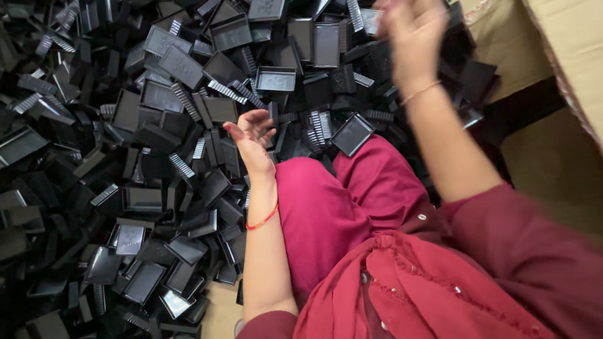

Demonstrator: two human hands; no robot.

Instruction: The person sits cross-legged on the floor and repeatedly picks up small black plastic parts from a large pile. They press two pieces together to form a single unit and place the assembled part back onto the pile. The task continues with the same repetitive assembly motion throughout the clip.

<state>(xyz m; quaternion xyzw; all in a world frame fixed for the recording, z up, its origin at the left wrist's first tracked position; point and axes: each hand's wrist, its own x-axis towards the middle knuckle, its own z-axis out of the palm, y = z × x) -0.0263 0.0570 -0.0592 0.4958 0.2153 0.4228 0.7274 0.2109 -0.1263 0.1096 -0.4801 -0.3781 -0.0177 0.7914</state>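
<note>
A heap of black plastic parts point(125, 157) fills the left and far side of the scene: shallow rectangular trays and ribbed, comb-like strips lying every way, with no common direction. Near the middle, the left hand point(253, 139) hangs just above the heap's edge, palm turned up and partly toward the right, fingers loosely curled and a little apart, holding nothing that can be seen; a red thread bracelet point(262, 220) circles its wrist. Just right of that hand, a black rectangular tray point(352, 134) rests tilted where the heap meets the pink trouser leg point(333, 201), its open side facing up and its long axis running from near left to far right. Farther right and far off, the right hand point(411, 34) is raised above the heap and blurred; whether its fingers grip anything cannot be told. At the right edge stands a brown cardboard box point(565, 56).
</note>
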